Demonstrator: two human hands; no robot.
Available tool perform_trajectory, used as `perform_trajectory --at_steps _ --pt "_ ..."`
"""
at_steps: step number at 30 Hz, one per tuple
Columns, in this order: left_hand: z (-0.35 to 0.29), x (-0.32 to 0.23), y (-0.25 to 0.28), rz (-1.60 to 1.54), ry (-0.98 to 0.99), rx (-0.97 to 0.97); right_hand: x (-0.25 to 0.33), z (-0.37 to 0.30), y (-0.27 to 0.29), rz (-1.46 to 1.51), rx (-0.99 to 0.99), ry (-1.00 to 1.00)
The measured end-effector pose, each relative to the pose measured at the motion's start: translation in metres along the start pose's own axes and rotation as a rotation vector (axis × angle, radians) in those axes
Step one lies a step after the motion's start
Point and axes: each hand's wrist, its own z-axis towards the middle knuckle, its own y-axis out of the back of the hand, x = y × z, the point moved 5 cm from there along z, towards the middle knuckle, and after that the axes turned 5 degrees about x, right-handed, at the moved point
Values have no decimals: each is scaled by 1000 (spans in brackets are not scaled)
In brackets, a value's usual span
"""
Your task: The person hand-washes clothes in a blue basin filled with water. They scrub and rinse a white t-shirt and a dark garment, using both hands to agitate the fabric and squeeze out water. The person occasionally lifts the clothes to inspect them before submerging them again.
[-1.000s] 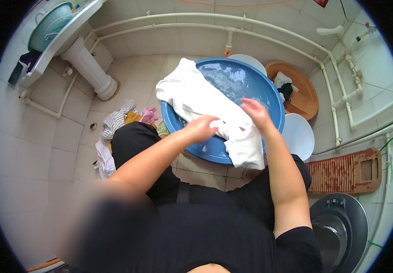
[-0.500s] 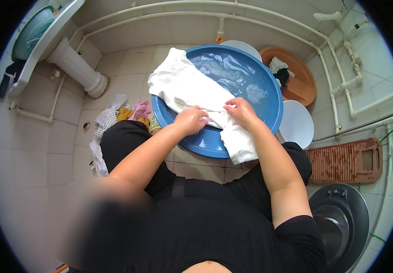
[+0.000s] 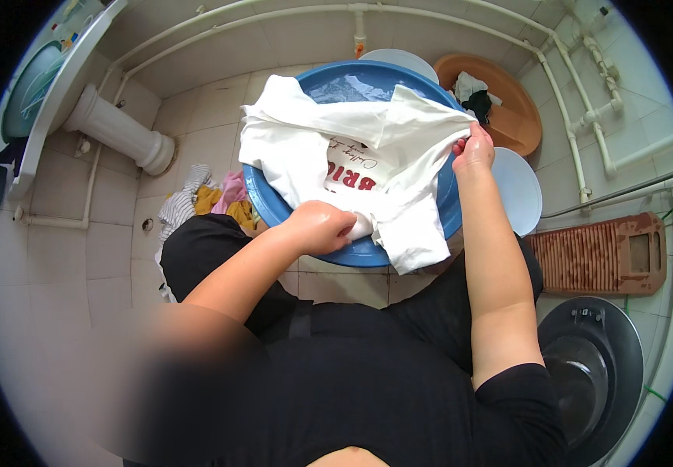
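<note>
A white shirt [image 3: 418,183] with red and dark print lies spread across the top of a large blue basin [image 3: 254,191]. Its sleeve ends hang over the basin's rim on the left and at the front. My left hand [image 3: 322,226] is closed on the shirt's near edge, above the front rim. Out to the right, my right hand [image 3: 474,148] pinches another edge of the shirt and holds it stretched and raised. Soapy water [image 3: 349,87] shows in the basin behind the cloth; the shirt hides the rest.
An orange basin [image 3: 527,117] with dark and white cloths stands at the back right, beside a white basin [image 3: 517,191]. A brown washboard [image 3: 597,255] and a black basin [image 3: 628,366] are to my right. Clothes [image 3: 204,198] lie on the floor at left, near a sink pedestal [image 3: 122,128].
My right hand has moved right and away from me, pulling the shirt's edge out. The folded shirt has opened, showing its print. My left hand has stayed near the front rim.
</note>
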Motion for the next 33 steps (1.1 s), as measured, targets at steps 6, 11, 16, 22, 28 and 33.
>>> perform_trajectory --at_steps 6,11,16,22,28,33 --pt "19 25 15 -49 -73 -453 12 -7 12 -257 12 132" --pt "3 42 6 141 338 22 -29 -17 -11 -594 544 237" --pt "-34 13 -7 326 212 -109 -56 -59 -44 -1317 870 585" --pt "-49 -36 -11 140 2 -81 -85 -64 -59 -1790 951 516" --pt "-46 -49 -13 -146 -204 46 -64 29 -60 -954 454 -123" --pt "-36 -39 -30 -100 -226 217 -20 55 -62 -388 430 124"
